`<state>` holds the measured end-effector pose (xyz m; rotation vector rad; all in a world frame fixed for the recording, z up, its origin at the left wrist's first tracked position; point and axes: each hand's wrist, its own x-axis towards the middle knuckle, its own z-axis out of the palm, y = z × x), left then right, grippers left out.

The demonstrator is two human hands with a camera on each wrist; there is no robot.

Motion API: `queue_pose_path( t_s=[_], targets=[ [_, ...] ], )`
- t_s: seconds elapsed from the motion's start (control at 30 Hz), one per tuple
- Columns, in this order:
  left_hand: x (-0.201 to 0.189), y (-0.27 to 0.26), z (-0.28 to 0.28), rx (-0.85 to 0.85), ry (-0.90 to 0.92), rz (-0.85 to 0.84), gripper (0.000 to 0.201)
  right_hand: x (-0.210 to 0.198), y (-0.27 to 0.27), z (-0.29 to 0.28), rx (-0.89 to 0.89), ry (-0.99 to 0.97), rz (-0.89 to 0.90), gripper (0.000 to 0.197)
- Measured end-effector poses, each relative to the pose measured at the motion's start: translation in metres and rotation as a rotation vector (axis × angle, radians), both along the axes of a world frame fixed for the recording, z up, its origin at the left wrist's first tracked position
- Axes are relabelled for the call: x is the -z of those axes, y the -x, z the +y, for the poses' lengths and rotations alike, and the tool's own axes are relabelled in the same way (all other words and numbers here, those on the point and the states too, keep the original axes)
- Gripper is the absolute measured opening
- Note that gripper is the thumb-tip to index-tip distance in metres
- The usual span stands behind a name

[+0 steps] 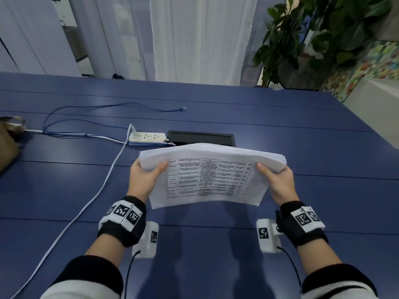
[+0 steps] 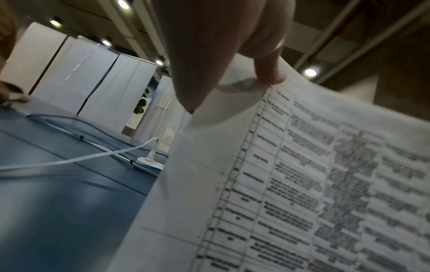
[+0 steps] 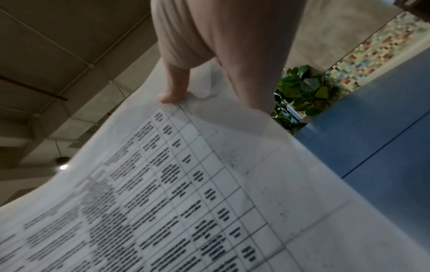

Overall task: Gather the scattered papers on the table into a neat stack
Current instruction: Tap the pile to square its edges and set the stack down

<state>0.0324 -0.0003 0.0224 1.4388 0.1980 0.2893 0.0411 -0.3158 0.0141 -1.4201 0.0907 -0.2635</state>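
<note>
A stack of white papers [image 1: 207,175] with a printed table on its near face is held up above the blue table [image 1: 280,130], tilted with its lower edge toward me. My left hand [image 1: 146,175] grips the stack's left edge, thumb on the printed face. My right hand [image 1: 278,180] grips the right edge the same way. In the left wrist view the papers [image 2: 302,174] fill the right half under my left hand [image 2: 232,55]. The right wrist view shows the papers [image 3: 186,193] below my right hand [image 3: 221,55]. The fingers behind the stack are hidden.
A white power strip [image 1: 148,137] with white and blue cables [image 1: 103,182] lies left of centre, beside a black cable hatch [image 1: 200,138]. A brown bag [image 1: 8,143] sits at the left edge. A potted plant [image 1: 313,39] stands beyond the far right corner.
</note>
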Motion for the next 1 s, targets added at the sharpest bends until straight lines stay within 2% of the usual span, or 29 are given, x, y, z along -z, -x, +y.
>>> queue_pose_path(
  t_s=[0.1, 0.13, 0.27, 0.3, 0.4, 0.43, 0.5, 0.53, 0.63, 0.77, 0.83, 0.93, 1.0],
  targets=[
    [-0.004, 0.003, -0.002, -0.04, 0.019, -0.029, 0.022, -0.005, 0.001, 0.006, 0.049, -0.019, -0.038, 0.072],
    [-0.006, 0.003, -0.002, -0.043, 0.021, -0.048, 0.021, -0.008, 0.001, 0.006, 0.065, -0.019, -0.042, 0.072],
    [-0.009, 0.004, 0.007, 0.004, -0.025, -0.065, 0.022, -0.012, -0.001, -0.003, 0.036, 0.009, -0.03, 0.029],
    [-0.006, 0.004, 0.009, 0.032, -0.037, -0.045, 0.023, -0.007, -0.001, -0.006, 0.008, 0.037, -0.011, 0.029],
    [0.005, 0.003, 0.011, 0.109, -0.011, 0.034, 0.036, 0.002, 0.003, -0.011, -0.081, 0.084, 0.056, 0.066],
    [0.007, 0.003, 0.012, 0.119, -0.003, 0.048, 0.04, 0.004, 0.002, -0.014, -0.104, 0.084, 0.074, 0.064],
    [0.01, 0.0, 0.015, 0.139, 0.007, 0.045, 0.04, 0.004, 0.002, -0.019, -0.144, 0.089, 0.091, 0.043],
    [0.011, -0.001, 0.017, 0.162, 0.007, 0.041, 0.042, 0.003, 0.001, -0.021, -0.163, 0.095, 0.086, 0.044],
    [0.013, -0.007, 0.025, 0.293, 0.008, 0.032, 0.066, 0.005, -0.003, -0.026, -0.202, 0.09, 0.098, 0.077],
    [0.01, -0.012, 0.028, 0.388, -0.05, 0.042, 0.072, 0.005, -0.009, -0.023, -0.235, 0.113, 0.127, 0.083],
    [0.009, -0.014, 0.025, 0.387, -0.069, 0.042, 0.064, 0.006, -0.01, -0.019, -0.212, 0.125, 0.127, 0.076],
    [0.011, -0.014, 0.02, 0.328, -0.073, 0.047, 0.026, 0.007, -0.009, -0.017, -0.191, 0.155, 0.126, 0.034],
    [0.012, -0.013, 0.019, 0.302, -0.091, 0.042, 0.024, 0.007, -0.01, -0.018, -0.168, 0.175, 0.109, 0.031]
  ],
)
